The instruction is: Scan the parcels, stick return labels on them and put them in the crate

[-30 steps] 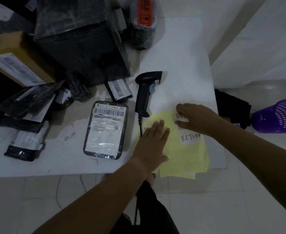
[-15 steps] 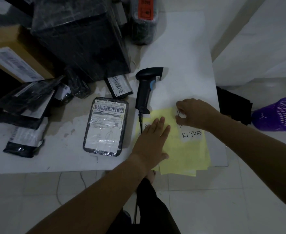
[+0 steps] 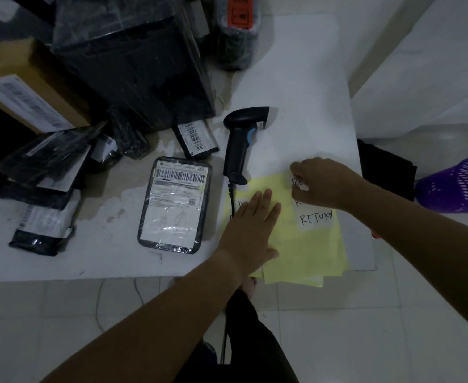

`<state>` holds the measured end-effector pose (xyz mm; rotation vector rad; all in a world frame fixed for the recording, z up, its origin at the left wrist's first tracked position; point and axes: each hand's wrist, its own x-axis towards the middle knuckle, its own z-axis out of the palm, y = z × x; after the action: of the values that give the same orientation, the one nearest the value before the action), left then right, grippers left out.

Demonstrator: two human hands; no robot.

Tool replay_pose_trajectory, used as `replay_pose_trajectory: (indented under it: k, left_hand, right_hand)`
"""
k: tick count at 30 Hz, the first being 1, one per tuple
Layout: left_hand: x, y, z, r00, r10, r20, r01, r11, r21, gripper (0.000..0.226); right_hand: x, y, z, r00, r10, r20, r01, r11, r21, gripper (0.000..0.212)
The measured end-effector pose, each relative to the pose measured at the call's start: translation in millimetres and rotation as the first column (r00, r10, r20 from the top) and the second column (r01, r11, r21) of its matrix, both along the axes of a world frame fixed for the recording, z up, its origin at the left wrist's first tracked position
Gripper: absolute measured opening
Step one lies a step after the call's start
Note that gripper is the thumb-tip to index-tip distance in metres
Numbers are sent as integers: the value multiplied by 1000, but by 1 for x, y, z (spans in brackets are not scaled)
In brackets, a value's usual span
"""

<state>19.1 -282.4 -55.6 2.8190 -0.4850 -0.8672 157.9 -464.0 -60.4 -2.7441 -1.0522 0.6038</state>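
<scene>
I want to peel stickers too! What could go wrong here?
The label pinched by the right hand might tear or curl onto itself. The yellow sheet hangs over the table edge, so it could slide if the left hand lifts.

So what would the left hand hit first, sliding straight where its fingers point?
Probably nothing: bare white tabletop lies between the black handheld barcode scanner and the right hand, though that gap looks narrow.

Yellow backing sheet (image 3: 307,250), black scanner (image 3: 239,145) with blue trigger, purple mesh basket (image 3: 459,185), white table (image 3: 296,78)
</scene>
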Motion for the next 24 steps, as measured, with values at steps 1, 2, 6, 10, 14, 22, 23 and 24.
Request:
replay_pose_trajectory:
  k: [1,2,6,10,14,22,23,24]
  left_hand:
    - [0,0,0,1000,1,0,-1,1000,-4,99]
    - [0,0,0,1000,1,0,-1,1000,-7,99]
    - [0,1,-1,1000,1,2,-1,1000,-12,99]
    - [0,2,-1,1000,-2,9,3,1000,-8,99]
    - [0,2,0,1000,-10,18,10,1000,0,98]
    - [0,2,-2,1000,-11,10,11,1000,-5,98]
    - [0,2,-2,1000,-8,8,8,1000,-9,99]
    - [0,2,-3,1000,-9,8,9,1000,-10,99]
  right_hand:
    - [-1,0,1,1000,4,4,-4,1000,7,31]
    - [-1,0,1,1000,7,3,-7,1000,11,34]
    - [1,0,2,999,-20,-34,21,1000,18,33]
    - [2,3,-1,1000,-24,-13,24,1000,-10,27]
    - [-1,-1,-2,999,-41,8,41,997,65,26]
    - [-20,-11,-6,984,-175,45,160,960,232,23]
    - [-21,-9,-6,982,-182,50,166,958,232,21]
    - [-21,-8,-6,981,-185,53,169,959,227,20]
